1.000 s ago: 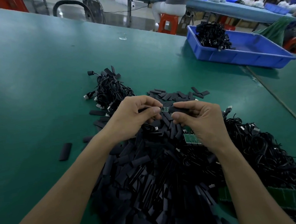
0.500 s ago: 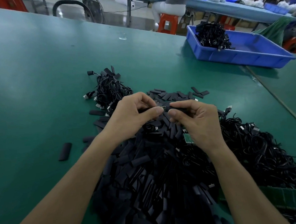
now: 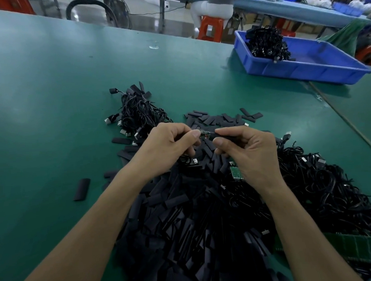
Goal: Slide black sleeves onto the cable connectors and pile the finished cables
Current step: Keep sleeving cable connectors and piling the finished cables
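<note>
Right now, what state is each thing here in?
Left hand, pinching connector.
Right hand, pinching sleeve.
Connector, partly bare, between the hands.
Sleeve, not fully on.
Far cables, heaped beyond left hand.
Bin, cables heaped at far end.
Stray sleeve, lying flat, alone.

left hand (image 3: 164,150): bare, thumbnail short | right hand (image 3: 253,156): bare, thumbnail short | left forearm (image 3: 94,228), right forearm (image 3: 298,226): bare to frame edge

Single head-worn wide-angle view, high at the near edge, facing forward and down across the green table (image 3: 47,94). Very near the left hand (image 3: 167,148) and right hand (image 3: 250,153), mid-frame. Far right takes in the blue tray (image 3: 295,70) and a far bench (image 3: 280,8).
</note>
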